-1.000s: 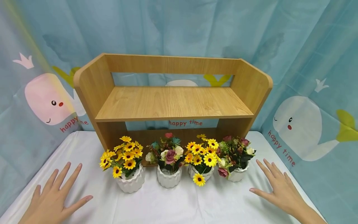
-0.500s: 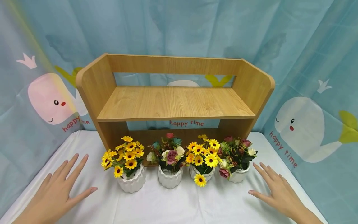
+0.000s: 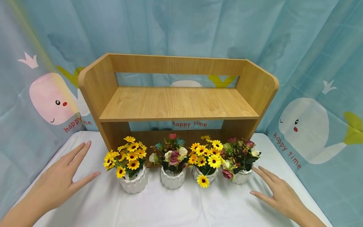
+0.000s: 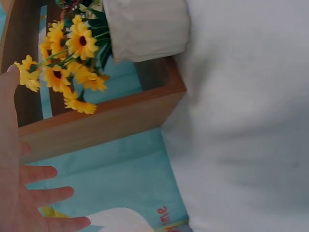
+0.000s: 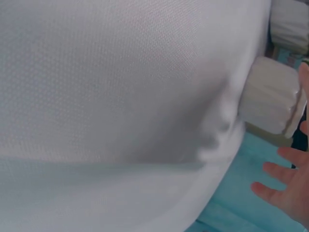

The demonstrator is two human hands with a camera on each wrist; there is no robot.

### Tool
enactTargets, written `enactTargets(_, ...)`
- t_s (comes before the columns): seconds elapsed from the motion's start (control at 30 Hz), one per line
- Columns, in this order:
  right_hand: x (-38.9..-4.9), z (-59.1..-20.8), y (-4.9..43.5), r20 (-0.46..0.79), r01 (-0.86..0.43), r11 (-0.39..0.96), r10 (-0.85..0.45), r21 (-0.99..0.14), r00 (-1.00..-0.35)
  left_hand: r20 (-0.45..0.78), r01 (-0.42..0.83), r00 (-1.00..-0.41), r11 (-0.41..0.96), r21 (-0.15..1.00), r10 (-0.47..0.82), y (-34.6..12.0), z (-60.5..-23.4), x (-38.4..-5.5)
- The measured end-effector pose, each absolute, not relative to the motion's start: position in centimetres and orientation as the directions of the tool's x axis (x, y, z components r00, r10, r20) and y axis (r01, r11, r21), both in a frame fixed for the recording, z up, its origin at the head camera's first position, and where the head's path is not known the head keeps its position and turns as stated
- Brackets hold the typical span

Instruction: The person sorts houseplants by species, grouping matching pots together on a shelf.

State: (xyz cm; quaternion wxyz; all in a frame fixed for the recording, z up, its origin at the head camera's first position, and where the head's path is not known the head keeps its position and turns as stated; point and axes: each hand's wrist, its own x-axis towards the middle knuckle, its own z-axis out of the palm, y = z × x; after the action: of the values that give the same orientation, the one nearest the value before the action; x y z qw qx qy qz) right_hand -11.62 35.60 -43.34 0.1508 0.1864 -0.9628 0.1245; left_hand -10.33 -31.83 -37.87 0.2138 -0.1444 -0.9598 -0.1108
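Observation:
Several white pots with artificial flowers stand in a row before a wooden shelf [image 3: 181, 102]. At the left end is a pot of yellow sunflowers [image 3: 131, 156]; my left hand [image 3: 58, 179] hovers left of it, fingers extended, touching nothing. Next to it stand a pot of mixed roses [image 3: 173, 156], a second pot of sunflowers [image 3: 214, 161] and, at the right end, another rose pot [image 3: 241, 177]. My right hand [image 3: 279, 192] is just right of that last pot, fingers stretched out and holding nothing. In the right wrist view its white pot [image 5: 270, 96] lies close to the fingers.
The shelf has an upper board with raised sides, and a lower level behind the pots. A white cloth [image 3: 161, 211] covers the table. Blue curtains [image 3: 193, 28] with whale prints enclose the back and both sides.
My left hand has moved up and forward, its fingers drawing closer together. My right hand has shifted slightly left, toward the right-end pot. The pots stay in place.

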Motion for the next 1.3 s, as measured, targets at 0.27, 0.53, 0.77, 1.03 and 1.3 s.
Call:
enactTargets(0.27,-11.5,-43.1,35.2,0.365,-0.421,0.887,-0.335,-0.189,-0.869,0.398,0.322,-0.891,0.922,0.213,0.219,-31.1,-35.6,-11.5)
enactTargets(0.53,-11.7,-43.1,34.3,0.421,-0.443,0.873,-0.330,-0.205,-0.845,0.315,0.274,-0.933,0.914,0.301,0.176,-30.0,-33.7,-12.7)
enactTargets(0.77,-11.8,-43.2,33.6,0.457,-0.439,0.863,-0.294,-0.251,-0.839,0.319,0.267,-0.937,0.879,0.396,0.140,-29.2,-32.4,-13.8)
enactTargets(1.03,-12.5,-43.9,33.1,0.587,-0.487,0.837,-0.269,-0.250,-0.764,0.437,0.313,-0.894,0.836,0.450,0.099,-28.6,-31.4,-14.9)
enactTargets(1.3,-13.0,-44.5,32.5,0.636,-0.497,0.793,-0.188,-0.351,-0.749,0.513,0.340,-0.855,0.823,0.455,0.069,-27.4,-30.0,-15.6)
